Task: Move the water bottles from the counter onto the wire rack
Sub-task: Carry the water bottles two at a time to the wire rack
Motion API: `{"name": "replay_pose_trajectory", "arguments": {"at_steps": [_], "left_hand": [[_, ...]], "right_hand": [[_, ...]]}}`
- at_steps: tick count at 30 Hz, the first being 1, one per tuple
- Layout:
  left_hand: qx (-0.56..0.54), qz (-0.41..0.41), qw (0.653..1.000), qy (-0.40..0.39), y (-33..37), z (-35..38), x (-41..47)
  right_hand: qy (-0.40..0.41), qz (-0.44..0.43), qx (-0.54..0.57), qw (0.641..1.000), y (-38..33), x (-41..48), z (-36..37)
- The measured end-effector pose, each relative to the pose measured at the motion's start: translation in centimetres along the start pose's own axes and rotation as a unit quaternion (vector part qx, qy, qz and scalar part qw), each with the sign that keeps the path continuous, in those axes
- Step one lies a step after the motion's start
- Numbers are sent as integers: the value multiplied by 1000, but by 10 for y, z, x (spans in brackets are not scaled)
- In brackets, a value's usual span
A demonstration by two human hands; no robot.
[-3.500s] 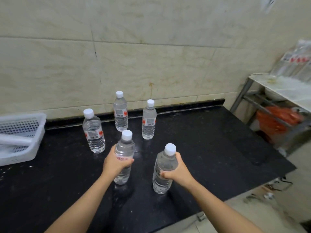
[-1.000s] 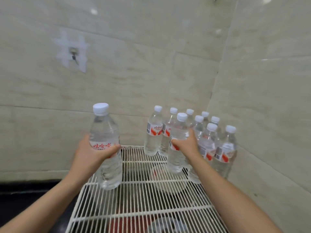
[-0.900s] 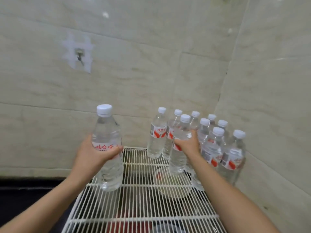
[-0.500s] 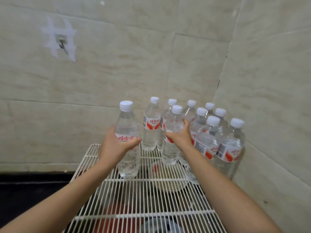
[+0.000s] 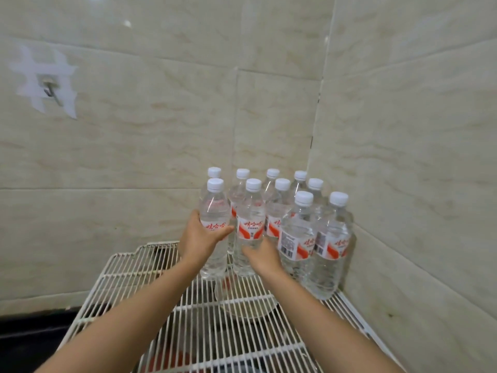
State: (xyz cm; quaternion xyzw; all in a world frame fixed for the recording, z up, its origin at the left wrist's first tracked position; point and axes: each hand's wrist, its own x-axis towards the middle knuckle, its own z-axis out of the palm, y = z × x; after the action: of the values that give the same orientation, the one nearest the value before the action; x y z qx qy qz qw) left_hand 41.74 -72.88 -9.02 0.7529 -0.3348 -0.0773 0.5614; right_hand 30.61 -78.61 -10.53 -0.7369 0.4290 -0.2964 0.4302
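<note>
Several clear water bottles with white caps and red-and-white labels stand packed in the far right corner of the white wire rack [image 5: 126,275]. My left hand [image 5: 197,240] grips the leftmost front bottle [image 5: 214,211], whose base rests on the rack wires. Beside it stands a second bottle [image 5: 250,219], and my right hand [image 5: 259,255] is wrapped around its lower part. Both held bottles are upright and pressed against the group. Two front bottles [image 5: 297,232] on the right stand free.
Tiled walls close the rack in at the back and the right. A metal hook [image 5: 49,88] sticks out of the wall at upper left. The black counter [image 5: 29,335] shows at lower left. A pale bowl [image 5: 247,305] and red items lie below the rack wires.
Both hands carried a bottle each from the counter to the rack. In the last half second my left hand pushed its bottle right, into the group, and my right hand slid lower on its bottle.
</note>
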Motion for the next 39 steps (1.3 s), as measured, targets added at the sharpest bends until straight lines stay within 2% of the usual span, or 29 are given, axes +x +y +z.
{"name": "replay_pose_trajectory", "arguments": {"at_steps": [11,17,20,23,31,36,39], "left_hand": [[50,30,998,-31,-3,12,11],[121,-5,988,-100,-7,-4,-2],[172,-17,979,-109,-20,-20,-19],[241,-15,966,-89,-39,-46,-32],[319,48,946,-42,-76,-140,-64],[323,20,946,2,-96,-209,-89],[346,-31,936,59,-117,-269,-115]], "right_hand": [[-10,-26,5,1000,7,-11,7],[-21,5,-2,1000,5,-25,17],[-31,1,-36,999,0,-39,19],[-56,-38,-65,996,-4,-48,27],[-116,-96,-130,980,-24,-67,75],[-148,-129,-147,969,-54,-93,114],[-185,-163,-139,959,-84,-126,154]]}}
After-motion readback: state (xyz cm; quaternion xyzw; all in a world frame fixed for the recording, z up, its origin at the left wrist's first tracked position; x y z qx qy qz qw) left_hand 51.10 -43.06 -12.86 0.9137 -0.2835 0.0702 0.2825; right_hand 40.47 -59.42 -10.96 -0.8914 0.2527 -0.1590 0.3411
